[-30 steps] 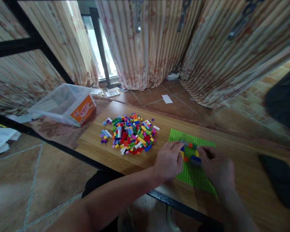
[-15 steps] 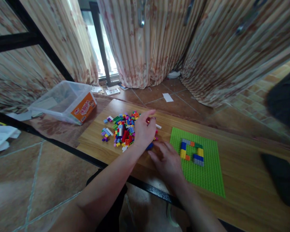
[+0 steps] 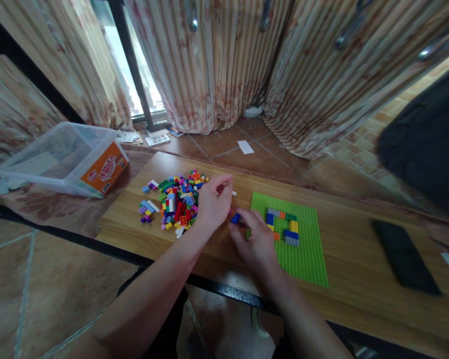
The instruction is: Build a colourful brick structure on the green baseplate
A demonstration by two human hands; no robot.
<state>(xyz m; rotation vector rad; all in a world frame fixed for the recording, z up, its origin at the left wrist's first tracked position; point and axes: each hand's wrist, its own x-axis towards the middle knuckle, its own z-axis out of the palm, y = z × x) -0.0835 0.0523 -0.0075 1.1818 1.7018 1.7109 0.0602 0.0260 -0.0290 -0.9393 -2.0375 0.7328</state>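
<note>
My left hand point(image 3: 214, 203) is over the right side of a heap of mixed toy bricks point(image 3: 177, 207), its thumb and fingers curled together. Whatever it may hold is hidden; a bit of red shows between the fingers. Beside it, my right hand point(image 3: 257, 240) grips a blue brick point(image 3: 235, 218) at its fingertips, above the wood at the left edge of the green baseplate point(image 3: 309, 259). On the plate stands an outline of grey, orange, green, yellow and blue bricks point(image 3: 293, 227), with a gap along its near side. My right fingers cover part of its left side.
The wooden tabletop point(image 3: 344, 239) has a dark flat slab point(image 3: 404, 257) lying at the right. A clear plastic box point(image 3: 63, 154) with an orange label stands to the left. Curtains point(image 3: 209, 65) hang behind, and a dark bag-like shape point(image 3: 426, 134) is at the right.
Both hands moved from the bricks on the baseplate left to the heap. My right hand then drew back slightly toward the plate, with a blue brick in it. The view shifted right.
</note>
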